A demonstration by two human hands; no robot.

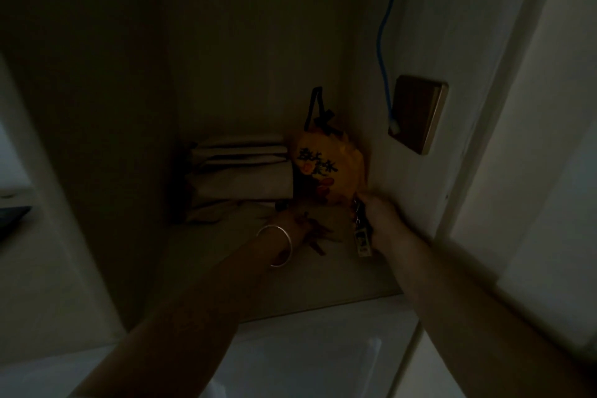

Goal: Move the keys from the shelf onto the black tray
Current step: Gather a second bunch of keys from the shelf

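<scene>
Keys (pixel 359 220) hang from the right hand (pixel 379 218), which is closed around their top end at the right side of the shelf (pixel 226 255), close to the side wall. A small rectangular tag (pixel 363 241) with a pale face dangles below the hand, above the shelf board and not resting on it. The picture is dim and the metal parts are blurred, so how many keys there are cannot be told.

The left hand (pixel 307 229) reaches into the same recess, just left of the keys. Its fingers lie low over the shelf board, and something reddish-brown shows around them, but the shadow hides whether the hand grips anything or lies open. A silver bangle (pixel 277 245) circles the left wrist.

Behind both hands an orange pouch (pixel 326 168) with dark characters and a black cord loop stands against the back right corner of the shelf. To its left lies a stack of folded pale cloth (pixel 242 171), pushed to the back wall.

On the right wall above the shelf sits a brass-coloured wall switch plate (pixel 420 113). A blue cord (pixel 386 52) hangs down from a dark object at the top edge and ends just beside the plate's left edge. At the far left edge a dark flat thing (pixel 13 216) shows, too cut off to name.
</scene>
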